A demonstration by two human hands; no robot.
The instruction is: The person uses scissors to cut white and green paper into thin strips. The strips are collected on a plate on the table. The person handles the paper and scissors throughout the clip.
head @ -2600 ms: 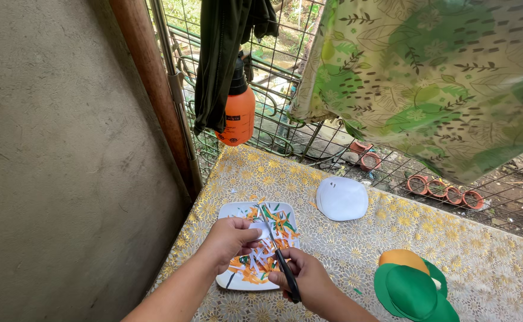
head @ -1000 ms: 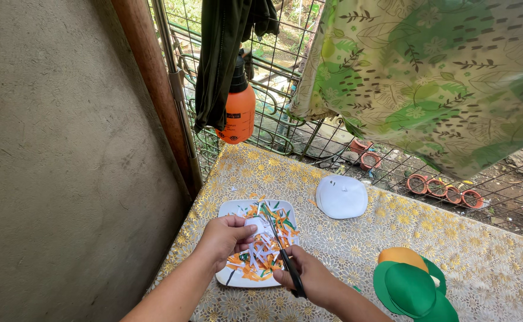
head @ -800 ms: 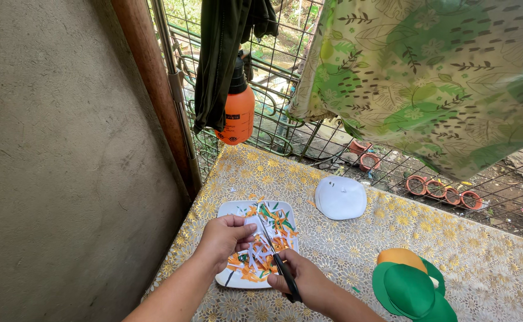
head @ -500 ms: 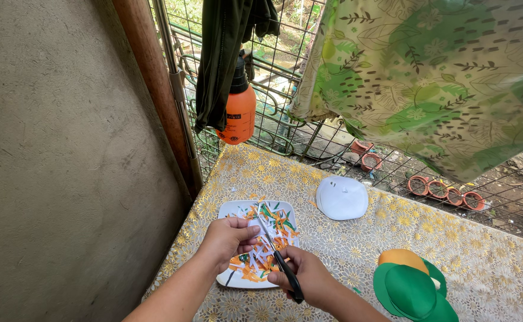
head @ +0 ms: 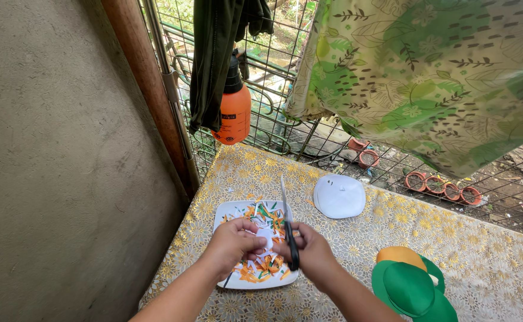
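My left hand (head: 233, 244) pinches a small white paper piece (head: 266, 235) over a white square plate (head: 225, 211). The plate holds several orange, green and white paper strips. My right hand (head: 312, 251) grips black-handled scissors (head: 287, 225), blades pointing up and away, right beside the paper piece. Both hands meet over the plate's near half.
A white rounded paper stack (head: 339, 196) lies beyond the plate on the gold flowered tablecloth (head: 452, 238). Green and orange paper discs (head: 406, 285) sit at the near right. An orange spray bottle (head: 233, 113), dark cloth and a leaf-print cloth (head: 428, 71) hang on the wire fence. A concrete wall is at the left.
My right hand has swung the scissors up and to the right, so the blades now stand nearly upright. The left hand turned the white piece toward them. The camera shifted slightly.
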